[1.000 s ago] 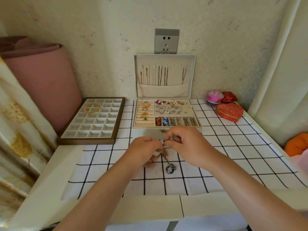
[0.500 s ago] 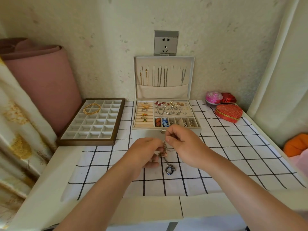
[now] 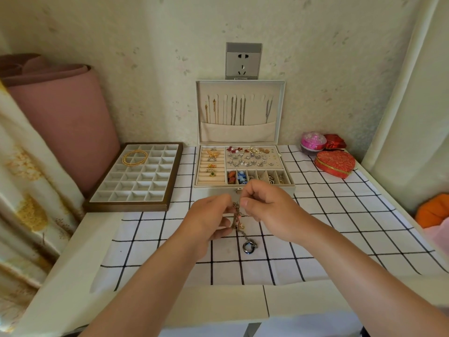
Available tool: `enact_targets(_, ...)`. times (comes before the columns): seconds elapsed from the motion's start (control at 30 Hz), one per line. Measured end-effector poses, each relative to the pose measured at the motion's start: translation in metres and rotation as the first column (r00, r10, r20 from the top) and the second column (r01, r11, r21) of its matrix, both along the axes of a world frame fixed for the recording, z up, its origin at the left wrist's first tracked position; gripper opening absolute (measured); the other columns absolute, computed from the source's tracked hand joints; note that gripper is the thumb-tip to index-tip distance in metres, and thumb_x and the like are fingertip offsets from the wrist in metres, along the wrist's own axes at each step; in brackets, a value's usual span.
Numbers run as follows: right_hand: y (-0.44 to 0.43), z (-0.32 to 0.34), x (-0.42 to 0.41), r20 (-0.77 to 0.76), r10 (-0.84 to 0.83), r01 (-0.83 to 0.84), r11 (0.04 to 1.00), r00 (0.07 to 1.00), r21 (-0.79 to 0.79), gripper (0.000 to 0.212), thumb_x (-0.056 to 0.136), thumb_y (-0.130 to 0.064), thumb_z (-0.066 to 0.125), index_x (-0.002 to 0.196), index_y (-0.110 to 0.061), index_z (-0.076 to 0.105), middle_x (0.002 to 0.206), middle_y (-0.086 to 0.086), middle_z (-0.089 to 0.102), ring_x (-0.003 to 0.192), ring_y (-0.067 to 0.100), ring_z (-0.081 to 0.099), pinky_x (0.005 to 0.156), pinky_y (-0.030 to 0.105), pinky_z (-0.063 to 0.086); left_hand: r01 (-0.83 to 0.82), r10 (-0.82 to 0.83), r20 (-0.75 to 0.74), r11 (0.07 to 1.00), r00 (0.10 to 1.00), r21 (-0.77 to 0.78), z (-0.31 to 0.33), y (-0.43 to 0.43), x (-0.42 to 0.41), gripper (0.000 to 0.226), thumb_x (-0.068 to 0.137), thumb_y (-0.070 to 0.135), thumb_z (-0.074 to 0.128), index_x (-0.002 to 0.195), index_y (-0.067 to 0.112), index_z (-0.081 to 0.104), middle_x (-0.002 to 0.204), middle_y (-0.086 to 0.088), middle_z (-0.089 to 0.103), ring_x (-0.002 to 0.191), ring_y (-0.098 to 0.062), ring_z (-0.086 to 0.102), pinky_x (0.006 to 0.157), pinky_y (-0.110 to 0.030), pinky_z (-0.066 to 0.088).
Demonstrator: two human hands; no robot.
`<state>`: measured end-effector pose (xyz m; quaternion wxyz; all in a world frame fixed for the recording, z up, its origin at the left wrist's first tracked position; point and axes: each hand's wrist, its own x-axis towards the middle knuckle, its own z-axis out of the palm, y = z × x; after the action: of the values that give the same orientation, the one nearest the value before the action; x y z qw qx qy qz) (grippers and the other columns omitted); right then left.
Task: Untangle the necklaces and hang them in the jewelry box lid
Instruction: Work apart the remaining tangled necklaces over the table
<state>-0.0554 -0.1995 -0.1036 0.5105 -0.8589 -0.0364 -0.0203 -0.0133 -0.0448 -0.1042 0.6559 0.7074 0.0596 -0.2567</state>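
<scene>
White cloth [image 3: 340, 215] with black grid, red heart box [image 3: 335, 164], cream jewelry box [image 3: 213, 192].

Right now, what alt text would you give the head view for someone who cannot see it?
A left hand and right hand pinch tangled necklaces over a checked cloth, a ring pendant at their lower end. Behind stands an open jewelry box with chains hanging in its lid; a divided tray lies to the left.

The tangled necklaces [image 3: 237, 216]: strands too fine to separate, top concealed between left hand [image 3: 209, 220] and right hand [image 3: 269, 212]. Lower ends of hung chains [image 3: 234, 113] hidden behind lid pocket [image 3: 239, 135]. One orange object [image 3: 433, 210] cut by the right edge. Contents of front compartments [image 3: 266, 176] too small to identify.
</scene>
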Motion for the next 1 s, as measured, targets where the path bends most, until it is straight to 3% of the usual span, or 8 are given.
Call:
enact_targets(0.2,0.004,-0.007,0.005,0.059,-0.094,0.094,0.996,0.994,0.013,0.022,0.095,-0.007,0.063,0.093,-0.029,0.063,0.088,-0.013,0.061,0.079,-0.002,0.057,0.078,0.014,0.046,-0.010,-0.042,0.244,0.978,0.969,0.207,-0.006,0.008,0.010,0.019,0.093,0.018,0.049,0.099,0.012,0.066,0.093,-0.003,0.065,0.089,-0.020,0.060,0.094,-0.043,0.054)
enact_targets(0.3,0.000,-0.009,0.004,0.039,-0.095,0.100,0.981,0.995,-0.169,0.021,0.094,-0.014,0.066,0.098,-0.035,0.063,0.105,-0.016,0.063,0.096,-0.002,0.059,0.087,0.015,0.046,-0.061,-0.009,0.297,0.972,0.955,0.226,-0.008,0.017,0.016,0.016,0.092,0.018,0.053,0.096,0.011,0.067,0.094,-0.005,0.071,0.092,-0.023,0.068,0.092,-0.045,0.056)
enact_targets(0.4,-0.002,-0.009,-0.002,-0.171,-0.075,0.010,0.934,0.982,-0.356,0.010,0.088,-0.039,0.072,0.094,-0.035,0.065,0.099,-0.015,0.063,0.092,0.006,0.060,0.078,0.025,0.049,-0.111,-0.012,0.361,0.942,0.932,0.318,-0.015,0.030,0.024,0.013,0.092,0.020,0.054,0.086,0.016,0.065,0.088,-0.005,0.070,0.086,-0.025,0.070,0.084,-0.046,0.059)
enact_targets(0.57,0.008,-0.013,-0.006,-0.254,-0.109,-0.054,0.827,0.961,-0.559,0.025,0.074,-0.052,0.079,0.088,-0.033,0.071,0.084,-0.017,0.063,0.082,0.002,0.060,0.070,0.026,0.051,-0.178,-0.228,0.427,0.668,0.875,0.722,-0.019,0.045,0.028,0.011,0.095,0.035,0.052,0.087,0.028,0.057,0.084,0.006,0.063,0.076,-0.014,0.059,0.063,-0.030,0.047)
enact_targets(0.63,0.009,-0.015,-0.004,-0.254,-0.074,-0.074,0.847,0.964,-0.527,0.012,0.079,-0.041,0.078,0.085,-0.030,0.076,0.084,-0.016,0.068,0.083,0.003,0.063,0.078,0.031,0.058,-0.209,-0.325,0.428,0.536,0.844,0.818,-0.019,0.047,0.025,0.006,0.097,0.034,0.052,0.094,0.030,0.056,0.087,0.010,0.060,0.080,-0.010,0.057,0.064,-0.029,0.045)
enact_targets(0.77,0.006,-0.015,-0.007,-0.309,-0.008,-0.169,0.823,0.951,-0.542,0.008,0.091,-0.030,0.067,0.090,-0.027,0.074,0.090,-0.012,0.069,0.084,0.005,0.064,0.077,0.026,0.055,-0.049,-0.525,0.550,0.693,0.650,0.720,-0.025,0.039,0.016,0.022,0.092,0.024,0.062,0.110,0.036,0.062,0.106,0.015,0.060,0.101,-0.008,0.054,0.085,-0.027,0.049)
enact_targets(0.87,0.005,-0.010,-0.011,-0.293,-0.011,-0.136,0.869,0.956,-0.475,0.014,0.096,-0.026,0.056,0.093,-0.020,0.068,0.088,-0.006,0.067,0.075,0.003,0.061,0.067,0.026,0.050,0.124,-0.734,0.509,0.616,0.450,0.778,-0.029,0.024,0.001,0.026,0.085,0.044,0.072,0.110,0.039,0.068,0.106,0.016,0.060,0.104,-0.006,0.048,0.091,-0.026,0.042)
enact_targets(1.0,-0.002,-0.006,-0.011,-0.247,-0.100,0.057,0.983,0.964,-0.173,0.019,0.101,-0.024,0.044,0.097,-0.016,0.060,0.099,0.004,0.073,0.093,0.018,0.068,0.092,0.046,0.054,0.107,-0.663,0.520,0.666,0.539,0.738,-0.030,0.017,-0.001,0.013,0.093,0.035,0.065,0.103,0.035,0.073,0.092,0.013,0.069,0.089,-0.008,0.061,0.081,-0.026,0.049)
